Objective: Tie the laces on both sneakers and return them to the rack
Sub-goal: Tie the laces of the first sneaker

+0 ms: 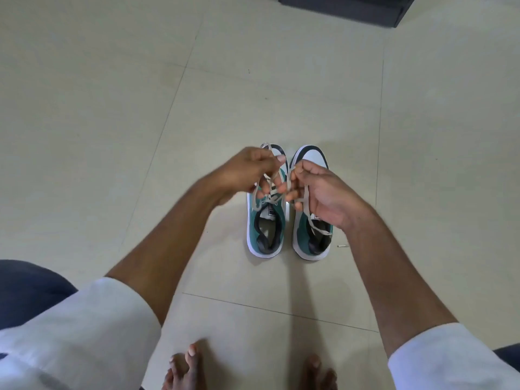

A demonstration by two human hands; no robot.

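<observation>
Standing nearest at 6 o'clock, two bare feet (185, 367) on pale floor tiles (112, 108), cropped by the frame edge. Farther out at centre, two teal-and-white sneakers (266, 232) side by side, toes toward 12 o'clock. Over them, left hand (247, 173) and right hand (323, 190), each pinching the left sneaker's cream laces (257, 198); knot hidden behind fingers. At 1 o'clock, a dark object (346, 7), cut off.

Left sneaker's (267, 220) lacing and right sneaker's (311, 235) tongue behind the fingers (292, 195); dark furniture (343, 8) cropped at top.
</observation>
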